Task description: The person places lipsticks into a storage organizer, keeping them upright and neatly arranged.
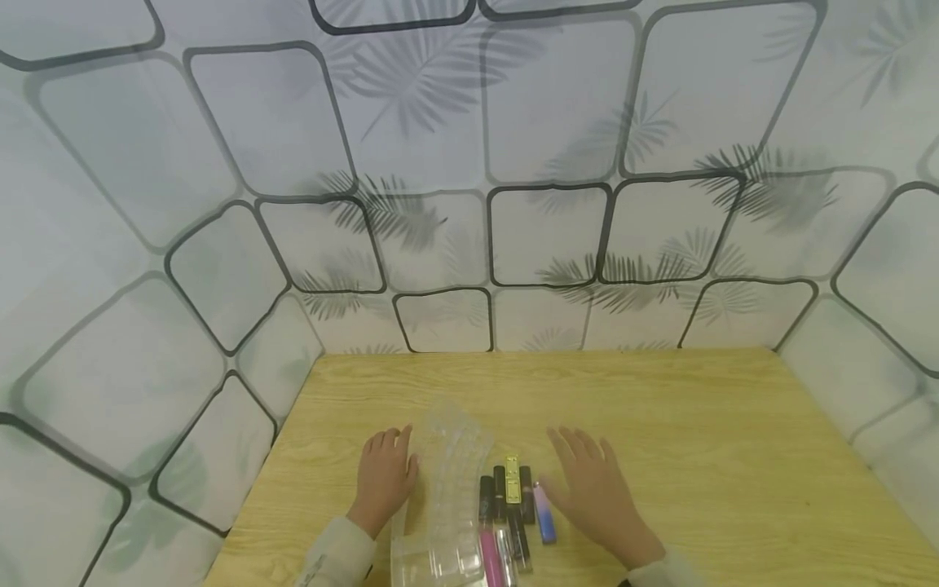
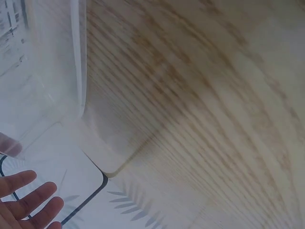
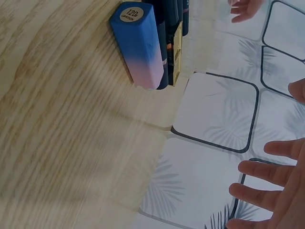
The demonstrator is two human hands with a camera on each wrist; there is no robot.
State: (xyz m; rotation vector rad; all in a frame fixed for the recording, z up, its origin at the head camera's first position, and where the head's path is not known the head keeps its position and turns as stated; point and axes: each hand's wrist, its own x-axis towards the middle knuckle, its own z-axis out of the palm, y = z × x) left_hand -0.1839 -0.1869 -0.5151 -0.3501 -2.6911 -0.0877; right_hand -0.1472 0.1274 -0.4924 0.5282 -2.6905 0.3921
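Observation:
My left hand (image 1: 385,481) is beside the left edge of a clear plastic organizer (image 1: 449,481), its fingers relaxed and holding nothing. In the left wrist view the fingers (image 2: 40,200) are spread. Right of the organizer lie several cosmetic tubes: black ones (image 1: 487,497), a gold-patterned one (image 1: 513,479), a pink one (image 1: 491,558) and a blue-to-pink lipstick (image 1: 544,515). Nearest to that lipstick is my right hand (image 1: 597,501), its fingers extended. Seen from the right wrist, the hand (image 3: 276,191) is apart from the lipstick (image 3: 138,45), whose end label reads 120.
A wood-grain table (image 1: 734,456) carries everything. Patterned wall covering (image 1: 543,236) with rounded squares and leaves stands behind it and at both sides. The organizer's lower part and some tubes run to the head view's bottom edge.

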